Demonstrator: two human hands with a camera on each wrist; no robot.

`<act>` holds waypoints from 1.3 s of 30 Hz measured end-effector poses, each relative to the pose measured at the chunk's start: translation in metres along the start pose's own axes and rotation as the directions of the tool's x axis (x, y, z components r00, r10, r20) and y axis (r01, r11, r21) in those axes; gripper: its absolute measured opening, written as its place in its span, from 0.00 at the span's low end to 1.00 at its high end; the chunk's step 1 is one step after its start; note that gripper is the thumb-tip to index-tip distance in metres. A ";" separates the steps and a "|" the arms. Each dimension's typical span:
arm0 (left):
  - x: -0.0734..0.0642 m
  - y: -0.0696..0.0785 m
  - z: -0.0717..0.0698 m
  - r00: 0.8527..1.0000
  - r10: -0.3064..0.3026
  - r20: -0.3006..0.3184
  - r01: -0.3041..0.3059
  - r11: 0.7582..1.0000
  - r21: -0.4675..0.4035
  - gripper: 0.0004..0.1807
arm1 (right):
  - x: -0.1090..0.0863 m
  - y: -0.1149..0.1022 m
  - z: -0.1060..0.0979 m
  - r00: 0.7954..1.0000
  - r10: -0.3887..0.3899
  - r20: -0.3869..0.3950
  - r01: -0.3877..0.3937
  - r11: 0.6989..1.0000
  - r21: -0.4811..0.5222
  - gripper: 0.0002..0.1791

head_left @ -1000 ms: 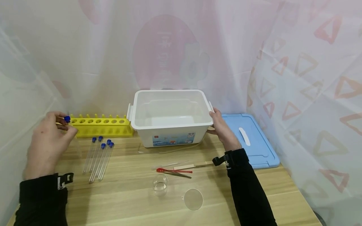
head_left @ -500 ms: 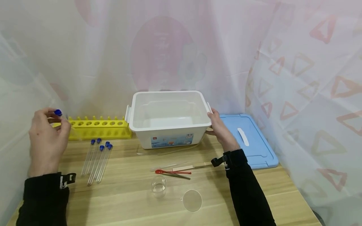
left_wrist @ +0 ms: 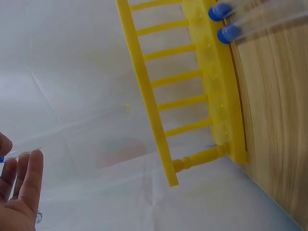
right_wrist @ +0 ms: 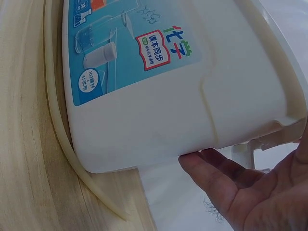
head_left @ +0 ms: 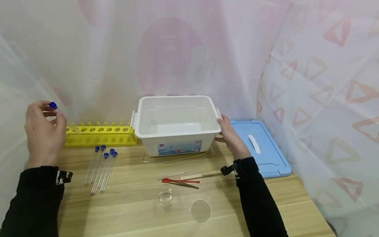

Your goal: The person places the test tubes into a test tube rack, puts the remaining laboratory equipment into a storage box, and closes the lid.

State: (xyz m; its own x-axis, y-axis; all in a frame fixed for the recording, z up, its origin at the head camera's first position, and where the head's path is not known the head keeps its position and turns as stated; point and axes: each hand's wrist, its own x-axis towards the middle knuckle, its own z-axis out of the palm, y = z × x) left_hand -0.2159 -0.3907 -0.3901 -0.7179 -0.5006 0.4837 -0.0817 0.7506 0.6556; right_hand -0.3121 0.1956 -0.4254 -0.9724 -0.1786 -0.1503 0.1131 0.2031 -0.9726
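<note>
My left hand pinches a clear test tube with a blue cap between thumb and fingers, up at the left. In the left wrist view the test tube slants toward the yellow test tube rack, its tip just short of the rack's top bar. Several capped test tubes lie on the table before the rack. At the right end of a white plastic box, my right hand grips the handle side. Its fingertips press the box wall under the rim in the right wrist view.
A blue lid lies right of the box. Clear tubing runs along the box's front. Nearer me are a red spoon, a dark thin tool, a small glass beaker and a clear round disc.
My left hand has risen and drawn left with the test tube, away from the rack's left end. My right hand stays on the box.
</note>
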 end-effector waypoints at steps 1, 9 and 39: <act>0.002 -0.001 0.000 1.000 0.005 0.006 -0.005 1.000 0.005 0.30 | 0.000 0.000 0.000 1.000 0.000 0.001 0.000 1.000 -0.002 0.43; 0.021 -0.005 0.004 0.998 0.003 0.059 -0.005 0.999 0.040 0.32 | -0.001 0.000 0.000 1.000 -0.005 0.003 0.005 1.000 -0.002 0.43; 0.020 -0.041 0.010 0.984 0.045 0.172 -0.061 0.994 0.087 0.33 | 0.003 -0.003 0.006 1.000 -0.008 0.016 0.008 1.000 0.005 0.44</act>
State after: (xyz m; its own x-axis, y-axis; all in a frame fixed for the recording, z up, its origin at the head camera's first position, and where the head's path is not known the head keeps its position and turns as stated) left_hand -0.2337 -0.4271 -0.4130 -0.8293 -0.3842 0.4059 -0.0974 0.8145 0.5719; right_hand -0.3139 0.1884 -0.4238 -0.9698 -0.1957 -0.1456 0.1066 0.1969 -0.9746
